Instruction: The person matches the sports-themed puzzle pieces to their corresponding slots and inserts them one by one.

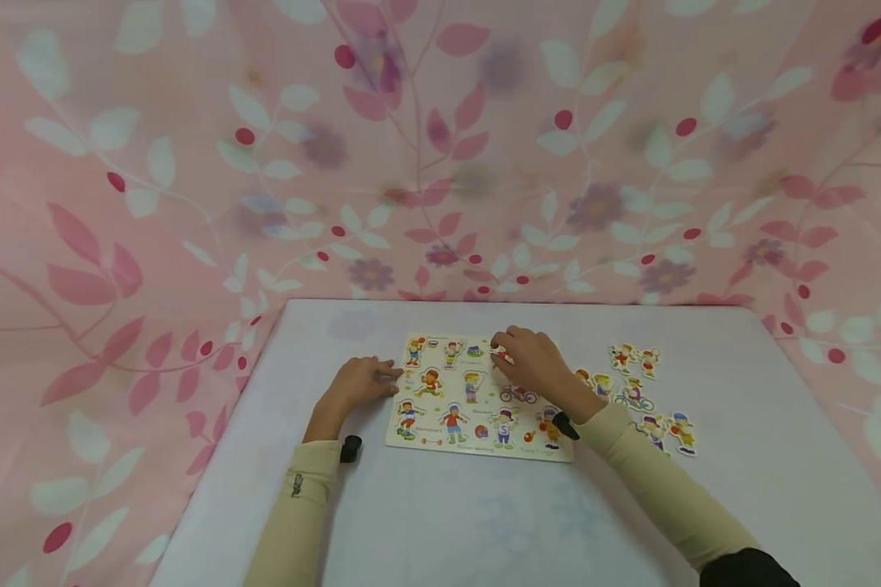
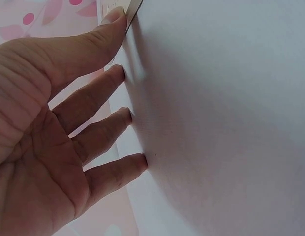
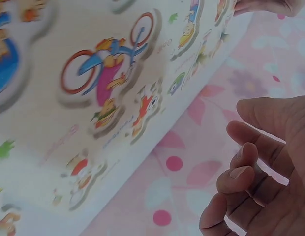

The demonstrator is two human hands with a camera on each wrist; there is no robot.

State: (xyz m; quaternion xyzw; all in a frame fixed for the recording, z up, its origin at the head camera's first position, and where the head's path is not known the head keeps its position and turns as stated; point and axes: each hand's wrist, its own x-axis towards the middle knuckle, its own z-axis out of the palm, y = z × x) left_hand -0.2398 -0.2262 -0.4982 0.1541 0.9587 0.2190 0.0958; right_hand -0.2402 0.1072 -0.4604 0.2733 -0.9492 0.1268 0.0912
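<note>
Sports-figure puzzle board (image 1: 451,391) lies on the desk (image 1: 411,522), long axis approx. L-R. R hand (image 1: 532,359) is over its far R part, fingertips near the footballer pic (image 1: 502,355); R grip half-curled, nothing visible in it. Loose pcs, incl. the cyclist pc (image 1: 634,395), lie R & slightly near of it, well apart from L hand (image 1: 357,381): L grip spread, thumb on board's L edge.

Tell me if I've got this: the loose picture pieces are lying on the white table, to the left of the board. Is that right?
Not left: the head view shows the loose picture pieces on the white table, to the right of the board.
</note>
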